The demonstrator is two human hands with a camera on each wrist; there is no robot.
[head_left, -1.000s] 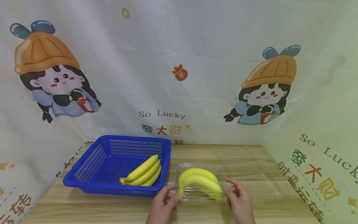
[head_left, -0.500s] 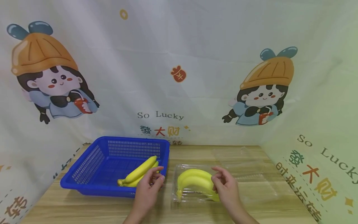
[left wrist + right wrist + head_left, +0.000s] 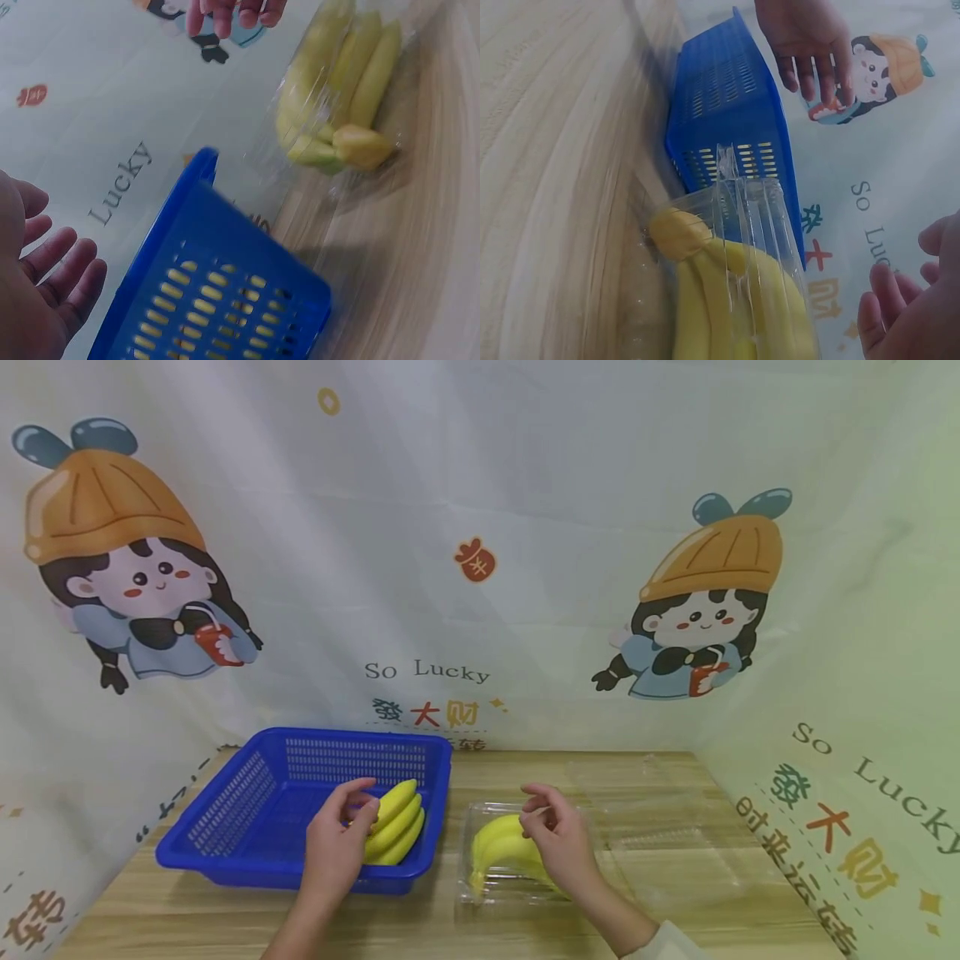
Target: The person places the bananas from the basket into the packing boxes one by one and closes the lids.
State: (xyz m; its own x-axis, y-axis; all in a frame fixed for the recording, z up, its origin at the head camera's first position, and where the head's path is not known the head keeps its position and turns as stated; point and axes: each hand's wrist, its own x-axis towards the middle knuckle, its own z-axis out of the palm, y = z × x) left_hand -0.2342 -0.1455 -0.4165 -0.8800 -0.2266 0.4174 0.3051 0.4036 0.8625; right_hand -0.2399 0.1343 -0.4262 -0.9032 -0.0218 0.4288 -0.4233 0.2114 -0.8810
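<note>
My left hand [image 3: 337, 835], loosely curled and holding nothing, is above the near side of the blue plastic basket [image 3: 225, 866]. It partly hides a bunch of bananas [image 3: 401, 827] lying in there. Over the right part of a clear plastic clamshell box [image 3: 468, 906] hovers my right hand [image 3: 558, 839], also holding nothing. Another banana bunch [image 3: 495, 847] lies inside that box, under its clear plastic. In the right wrist view the box's ridged edge [image 3: 739, 202] stands close to the basket, with the relaxed right hand [image 3: 922, 296] apart from it.
A second clear plastic box [image 3: 675, 852] lies on the wooden table [image 3: 517, 768] to the right, its outline faint. Behind the table hangs a printed cloth [image 3: 555, 635], which also closes in both sides.
Both hands have left the sides of the banana box, rising and moving left. The left hand is now over the basket, the right over the box. The box stays in place.
</note>
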